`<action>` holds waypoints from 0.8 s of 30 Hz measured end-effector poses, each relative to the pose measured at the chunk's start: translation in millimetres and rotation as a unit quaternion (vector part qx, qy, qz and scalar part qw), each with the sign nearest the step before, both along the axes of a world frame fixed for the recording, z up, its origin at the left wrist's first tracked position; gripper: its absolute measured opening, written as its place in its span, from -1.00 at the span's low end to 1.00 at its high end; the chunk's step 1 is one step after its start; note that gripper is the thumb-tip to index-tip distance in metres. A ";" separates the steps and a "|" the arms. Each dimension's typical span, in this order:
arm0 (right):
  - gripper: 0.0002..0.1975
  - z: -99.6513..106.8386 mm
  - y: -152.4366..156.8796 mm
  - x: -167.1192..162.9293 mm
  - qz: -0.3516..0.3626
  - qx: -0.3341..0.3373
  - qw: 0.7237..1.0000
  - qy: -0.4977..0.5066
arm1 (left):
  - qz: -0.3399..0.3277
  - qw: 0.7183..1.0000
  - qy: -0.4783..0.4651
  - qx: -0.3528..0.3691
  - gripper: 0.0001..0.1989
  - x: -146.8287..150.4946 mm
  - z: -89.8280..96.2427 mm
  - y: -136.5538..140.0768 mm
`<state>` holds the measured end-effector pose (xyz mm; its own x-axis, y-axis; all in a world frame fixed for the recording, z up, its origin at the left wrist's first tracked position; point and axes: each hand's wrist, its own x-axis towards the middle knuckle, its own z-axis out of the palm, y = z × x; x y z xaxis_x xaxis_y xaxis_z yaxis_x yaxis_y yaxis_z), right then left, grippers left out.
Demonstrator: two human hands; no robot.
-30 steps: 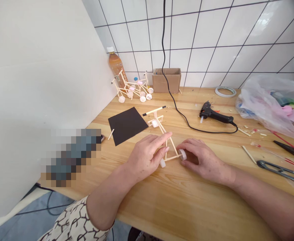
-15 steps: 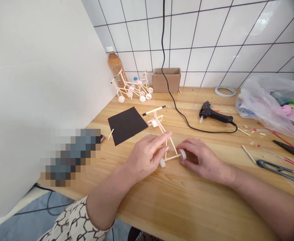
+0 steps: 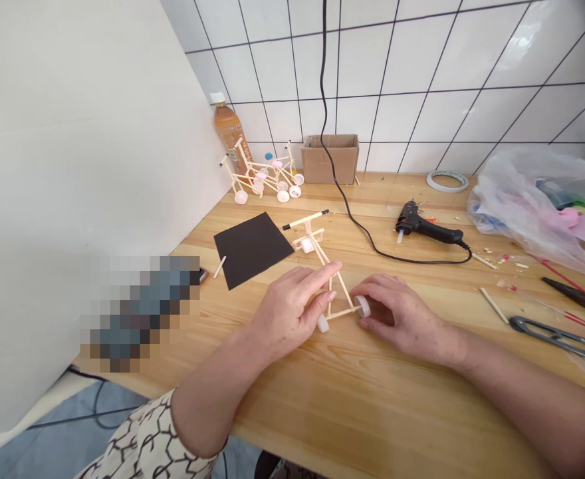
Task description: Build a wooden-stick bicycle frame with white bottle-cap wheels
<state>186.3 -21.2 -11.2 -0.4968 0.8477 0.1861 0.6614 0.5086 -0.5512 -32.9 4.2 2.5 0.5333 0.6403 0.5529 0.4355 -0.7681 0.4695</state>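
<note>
A small tricycle model (image 3: 345,291) of thin wooden sticks stands on the table in front of me, its handlebar tipped black at both ends and its front wheel (image 3: 307,245) facing away. My left hand (image 3: 287,306) grips the frame from the left, thumb and forefinger closed at a stick; the contact is partly hidden. Below that thumb shows the left rear wheel (image 3: 324,324). At the right end of the axle, the white cap-like rear wheel (image 3: 363,307) sits between the thumb and fingers of my right hand (image 3: 407,319).
Several finished tricycle models (image 3: 262,176) stand by a drink bottle (image 3: 229,126) and cardboard box (image 3: 330,163). A black sheet (image 3: 252,251) lies left. To the right are a glue gun (image 3: 427,227), tape roll (image 3: 447,181), plastic bag (image 3: 512,213) and thread snips (image 3: 552,338).
</note>
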 end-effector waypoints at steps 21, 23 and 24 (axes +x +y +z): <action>-0.75 0.5 -0.2 -0.5 -0.002 0.003 1.000 0.003 | -0.009 1.000 -0.003 0.008 -0.63 0.6 0.8 -0.2; -0.75 0.8 -0.2 -0.6 -0.002 0.002 1.000 0.003 | -0.009 1.000 -0.003 0.008 -0.62 0.5 0.9 -0.2; -0.75 0.9 -0.3 -0.6 -0.002 0.002 1.000 0.003 | -0.009 1.000 -0.003 0.009 -0.62 0.4 0.9 -0.2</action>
<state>185.6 -21.5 -10.3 -0.4922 0.8487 0.1934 0.6596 0.5087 -0.5534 -32.5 4.0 3.4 0.5420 0.6205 0.5667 0.4185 -0.7841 0.4583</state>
